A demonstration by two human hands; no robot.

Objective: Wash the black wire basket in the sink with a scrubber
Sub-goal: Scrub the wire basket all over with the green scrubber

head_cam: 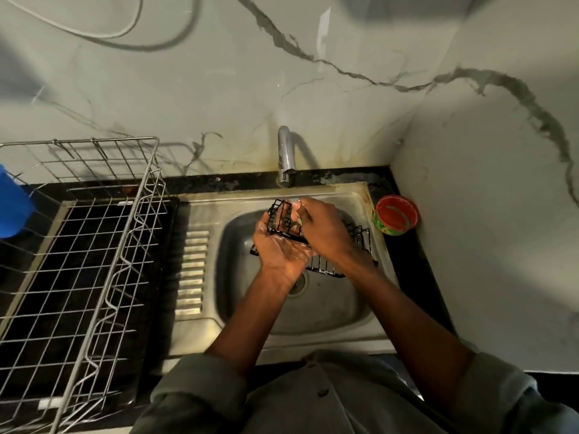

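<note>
Standing over a stainless-steel sink [360, 195], a person holds a small black wire basket [280, 214] above the round, dull-grey bowl, just below the chrome tap [286, 158]. The basket is a boxy grid of thin coated wire, tilted up on one end. The left hand [279, 249] lies palm up beneath it, wet and shiny, fingers only loosely bent, so this grip cradles the basket's lower edge from below more than it clasps it. The right hand [319, 227] comes over from the right, its fingers curled on a small pale green scrubber [297, 219] pressed against the basket's right side; most of the scrubber is hidden by the fingers. A second black wire rack [341, 261], longer and flatter, lies across the bowl under both hands, its far end near the sink's right rim. The drain [297, 285] shows just below the left wrist.

Ribbed grooves mark the draining board [192, 274] left of the bowl. Further left, a large silvery wire dish rack [103, 261] with wavy plate dividers stands on the black surface [419, 270]. A round red tub [396, 216] with a green printed side sits at the sink's right corner, against the veined, marble-look wall [344, 89]. A blue plastic object [12, 205] shows at the left edge.
</note>
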